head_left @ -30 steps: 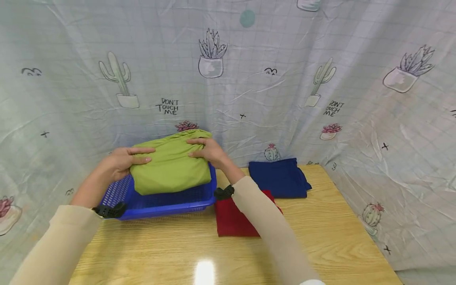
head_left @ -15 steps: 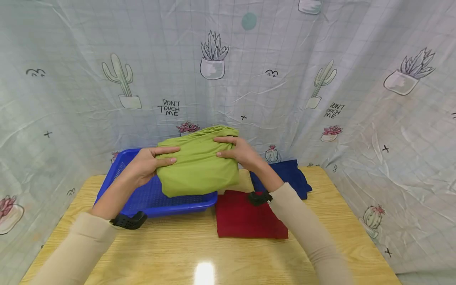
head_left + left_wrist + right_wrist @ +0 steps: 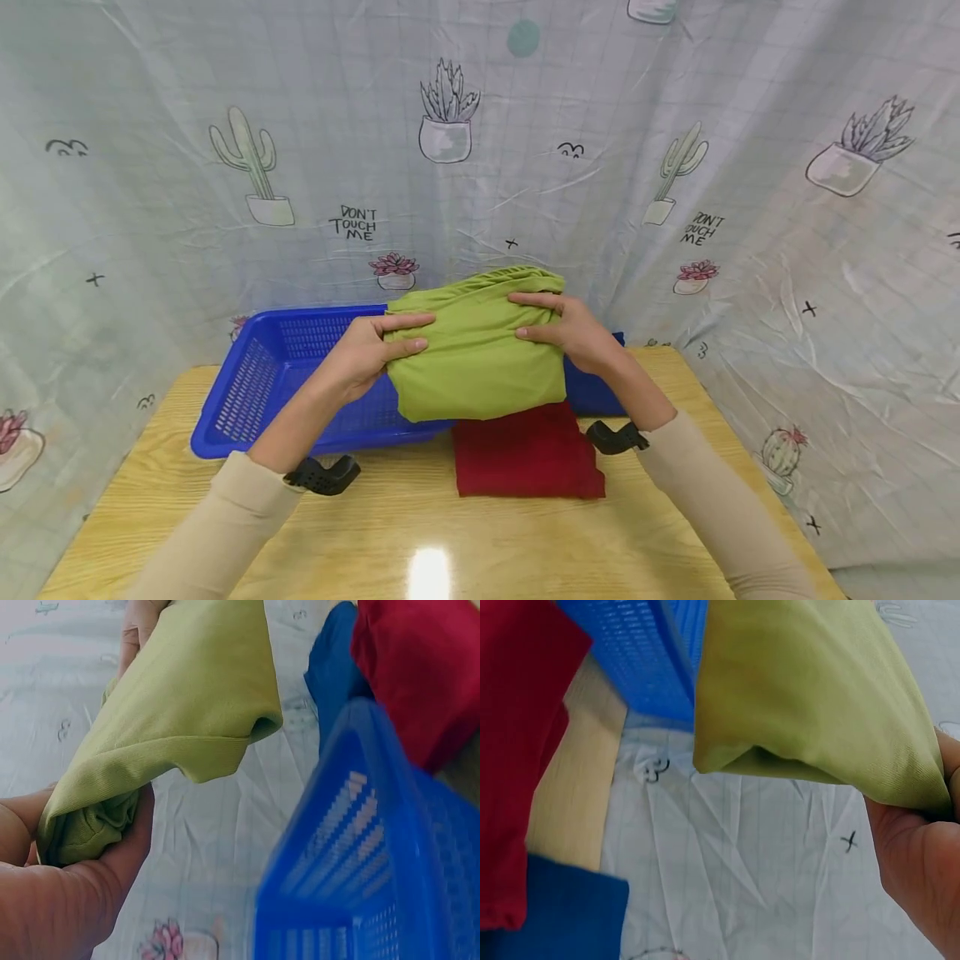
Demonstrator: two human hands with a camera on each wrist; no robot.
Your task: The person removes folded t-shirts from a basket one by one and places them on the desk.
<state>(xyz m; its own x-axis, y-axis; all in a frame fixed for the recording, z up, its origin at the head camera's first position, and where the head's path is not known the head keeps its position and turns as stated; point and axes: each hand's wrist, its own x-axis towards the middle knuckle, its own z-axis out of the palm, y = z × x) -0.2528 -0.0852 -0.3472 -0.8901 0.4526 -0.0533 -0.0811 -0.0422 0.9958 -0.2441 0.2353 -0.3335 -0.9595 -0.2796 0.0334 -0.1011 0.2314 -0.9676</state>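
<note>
A folded yellow-green cloth [image 3: 476, 358] is held up between my two hands, over the right end of a blue plastic basket [image 3: 247, 408]. My left hand [image 3: 367, 354] pinches its left edge, thumb on the near face. At the opposite edge my right hand [image 3: 573, 329] grips it the same way. In the left wrist view, the green cloth [image 3: 180, 697] curls over into a fold by the thumb. The right wrist view shows its lower edge hanging slightly open beside the right thumb [image 3: 915, 847].
A folded red cloth [image 3: 525, 458] lies on the wooden table [image 3: 360, 533], right of the basket. Behind it is a folded blue cloth [image 3: 596, 392], partly covered by the green one and my right hand. A patterned curtain [image 3: 510, 200] hangs behind and at both sides.
Both hands have carried the green cloth to the right, from over the middle of the basket to its right end, above the red cloth's back edge. More of the basket's inside shows.
</note>
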